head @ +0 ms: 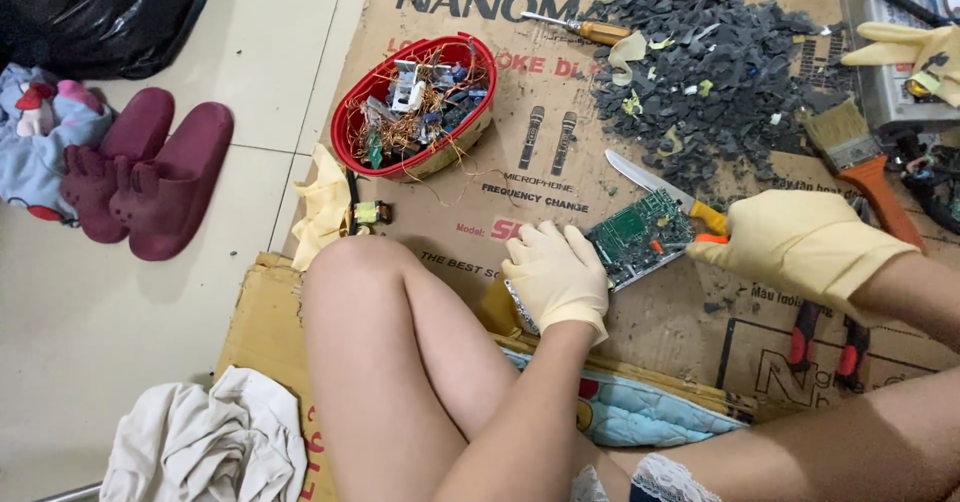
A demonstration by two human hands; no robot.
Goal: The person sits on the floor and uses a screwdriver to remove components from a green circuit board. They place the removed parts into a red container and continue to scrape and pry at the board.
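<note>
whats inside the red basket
The red basket holds a tangle of thin copper wire with small electronic parts, some white, some blue and green. Whatever lies beneath that heap, and the basket's bottom, is covered.

Matt rubber-gloved left hand (556, 274) and right hand (800, 242) on a glossy green circuit board (640, 234), over rough brown cardboard (560, 177) near a shiny red plastic bowl (415, 107).
</note>
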